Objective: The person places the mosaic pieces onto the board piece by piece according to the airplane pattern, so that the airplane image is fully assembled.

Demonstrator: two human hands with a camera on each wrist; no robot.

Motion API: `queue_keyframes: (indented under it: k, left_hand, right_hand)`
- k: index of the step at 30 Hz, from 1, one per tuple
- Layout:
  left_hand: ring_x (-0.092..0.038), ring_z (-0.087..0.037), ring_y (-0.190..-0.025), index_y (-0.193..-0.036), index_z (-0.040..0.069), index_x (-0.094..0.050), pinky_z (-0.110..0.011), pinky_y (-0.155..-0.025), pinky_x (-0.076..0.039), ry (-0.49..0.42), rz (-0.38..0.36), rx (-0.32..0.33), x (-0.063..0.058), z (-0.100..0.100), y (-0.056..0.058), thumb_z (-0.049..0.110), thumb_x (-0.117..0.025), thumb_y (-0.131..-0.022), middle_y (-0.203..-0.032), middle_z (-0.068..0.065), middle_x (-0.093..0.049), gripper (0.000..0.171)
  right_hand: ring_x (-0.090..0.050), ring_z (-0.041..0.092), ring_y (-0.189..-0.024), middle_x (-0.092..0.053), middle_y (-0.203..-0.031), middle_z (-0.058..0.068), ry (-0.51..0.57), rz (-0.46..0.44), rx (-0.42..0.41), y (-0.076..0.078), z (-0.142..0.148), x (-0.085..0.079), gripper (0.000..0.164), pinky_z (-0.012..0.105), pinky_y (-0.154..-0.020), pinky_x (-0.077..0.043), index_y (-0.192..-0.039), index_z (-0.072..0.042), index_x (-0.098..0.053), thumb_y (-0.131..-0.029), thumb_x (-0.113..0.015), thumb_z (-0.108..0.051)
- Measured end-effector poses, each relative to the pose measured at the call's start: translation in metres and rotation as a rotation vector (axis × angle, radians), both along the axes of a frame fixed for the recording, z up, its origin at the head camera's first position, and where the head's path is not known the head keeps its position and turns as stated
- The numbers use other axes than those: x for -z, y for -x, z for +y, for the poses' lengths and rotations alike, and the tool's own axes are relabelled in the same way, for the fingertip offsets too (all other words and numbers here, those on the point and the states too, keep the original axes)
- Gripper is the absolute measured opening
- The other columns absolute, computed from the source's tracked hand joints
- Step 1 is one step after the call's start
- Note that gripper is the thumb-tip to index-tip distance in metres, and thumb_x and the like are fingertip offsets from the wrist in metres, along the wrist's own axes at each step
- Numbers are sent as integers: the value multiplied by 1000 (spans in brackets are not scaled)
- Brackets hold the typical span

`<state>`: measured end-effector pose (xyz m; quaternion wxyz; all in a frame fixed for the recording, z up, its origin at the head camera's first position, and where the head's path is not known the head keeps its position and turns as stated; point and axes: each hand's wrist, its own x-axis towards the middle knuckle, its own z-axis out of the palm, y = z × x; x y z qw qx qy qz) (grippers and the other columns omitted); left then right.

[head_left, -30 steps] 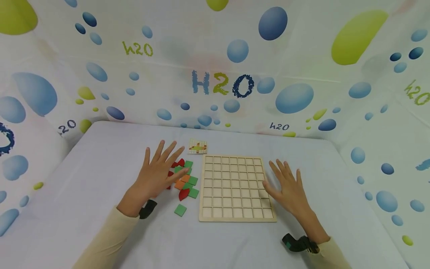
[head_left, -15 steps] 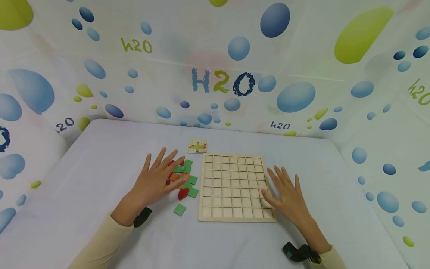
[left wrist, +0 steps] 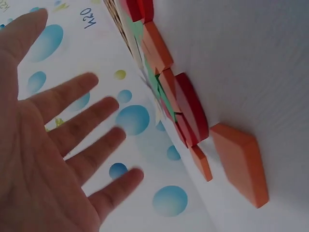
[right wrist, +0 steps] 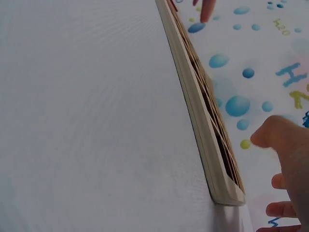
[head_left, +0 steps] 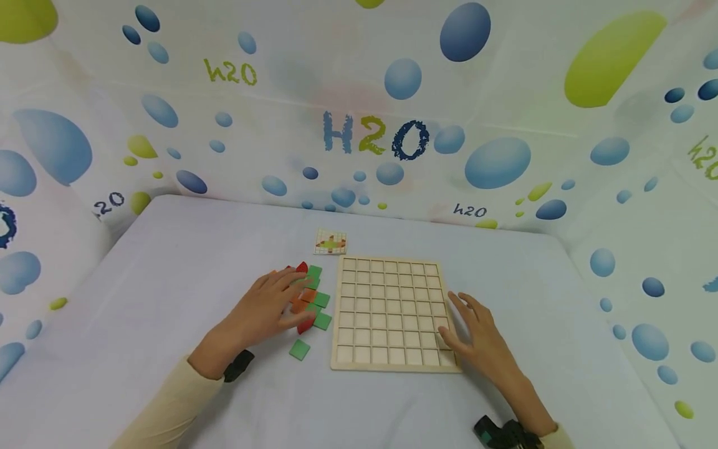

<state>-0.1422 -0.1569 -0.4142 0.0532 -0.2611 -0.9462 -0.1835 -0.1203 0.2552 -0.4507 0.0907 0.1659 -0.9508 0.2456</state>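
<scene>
My left hand [head_left: 260, 312] hovers over a cluster of flat pieces, its relaxed fingers holding nothing. Green tiles [head_left: 322, 321], orange tiles [head_left: 308, 295] and red curved-edge pieces [head_left: 305, 325] lie there, partly hidden beneath it. In the left wrist view a thick orange piece [left wrist: 239, 162] lies beside a red piece [left wrist: 192, 108], both apart from the spread fingers. A pale wooden grid board [head_left: 392, 368] lies right of the cluster, with bare cells. At its right edge is my right hand [head_left: 479, 340], fingers slightly bent and holding nothing; whether it touches the board I cannot tell.
A small card [head_left: 330, 242] with a coloured grid picture lies behind the board's left corner. One green tile [head_left: 300, 350] sits apart, nearer the front. A white cloth covers the table [head_left: 392, 411]; a patterned sheet [head_left: 269, 149] hangs behind it.
Both hands have come lower and a little nearer the front. The left fingers, spread wide before, are closer together over the pieces. Board and card stay in place.
</scene>
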Motion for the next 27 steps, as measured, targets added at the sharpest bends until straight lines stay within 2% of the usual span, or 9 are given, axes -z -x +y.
queue_keyframes:
  k: [3,6,10,12,15,22,27]
  left_hand:
    - [-55,-28,-114,-123,8,-66,-51,-101,-41,-33,-3,64,4,1,2,36,-77,-83,-121,-10,-60,50]
    - [-57,-21,-103,-119,11,-67,-43,-90,-49,-28,-44,99,7,2,1,36,-80,-80,-115,-5,-60,49]
    - [-56,-17,-101,-119,13,-66,-40,-84,-50,-11,-110,117,7,4,0,39,-81,-78,-116,-2,-59,51]
    - [-55,-16,-99,-118,13,-67,-39,-83,-49,-4,-119,120,7,5,-1,38,-81,-78,-115,-1,-58,49]
    - [-52,-12,-93,-116,14,-68,-35,-78,-48,19,-113,118,8,5,-2,35,-82,-77,-107,2,-58,47]
    - [-46,-7,-83,-114,16,-72,-27,-69,-42,67,-107,128,9,4,1,27,-81,-78,-89,8,-51,38]
    - [-45,-5,-75,-111,14,-73,-24,-64,-41,52,-153,137,6,5,2,21,-81,-79,-86,7,-50,34]
  right_hand:
    - [-43,40,-119,-43,-139,21,57,48,-36,1,0,6,66,56,-81,-47,-144,-4,-44,-86,-73,-18]
    - [-47,32,-113,-47,-133,19,102,73,-56,3,2,11,60,46,-79,-48,-139,-2,-49,-85,-73,-11]
    - [-50,15,-88,-53,-125,15,199,77,-81,6,5,17,54,30,-68,-46,-135,-2,-53,-85,-72,-4]
    - [-48,12,-81,-54,-121,15,251,82,-106,7,7,20,53,26,-65,-44,-133,-2,-55,-83,-72,-1]
    - [-49,14,-82,-56,-115,14,308,86,-142,8,9,23,53,24,-65,-44,-131,0,-55,-82,-72,5]
    - [-48,27,-77,-55,-105,24,411,-1,-162,-4,-4,-7,46,22,-63,-42,-125,13,-53,-81,-67,14]
    - [-48,26,-78,-54,-105,23,432,-14,-165,-3,-3,-7,43,22,-63,-42,-122,12,-56,-81,-67,14]
